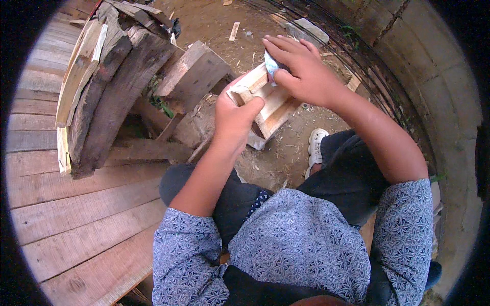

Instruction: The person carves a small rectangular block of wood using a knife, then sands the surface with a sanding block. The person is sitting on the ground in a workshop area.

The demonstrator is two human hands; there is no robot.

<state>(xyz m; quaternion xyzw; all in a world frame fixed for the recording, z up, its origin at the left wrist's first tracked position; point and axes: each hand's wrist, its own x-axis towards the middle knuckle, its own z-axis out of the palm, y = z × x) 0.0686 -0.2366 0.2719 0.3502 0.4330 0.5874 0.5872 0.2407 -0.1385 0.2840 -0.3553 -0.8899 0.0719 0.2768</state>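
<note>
Pale, rough-sawn wooden frame (265, 104), slatted, rectangular. Left hand (232, 120) fingers clamp its near end; right hand (301, 69) fingers pinch a crumpled bluish sandpaper scrap (270, 65) against its far edge.

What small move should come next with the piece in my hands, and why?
Probably draw the right hand and its folded bluish sheet along the pale wooden piece toward you. The sheet sits at the piece's far end, and the left hand grips the near end, steadying it.

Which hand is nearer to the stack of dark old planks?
Left. The left hand grips the small wooden frame on the side facing the stack of dark planks; the right hand, pressing a bluish pad, sits beyond it.
</note>
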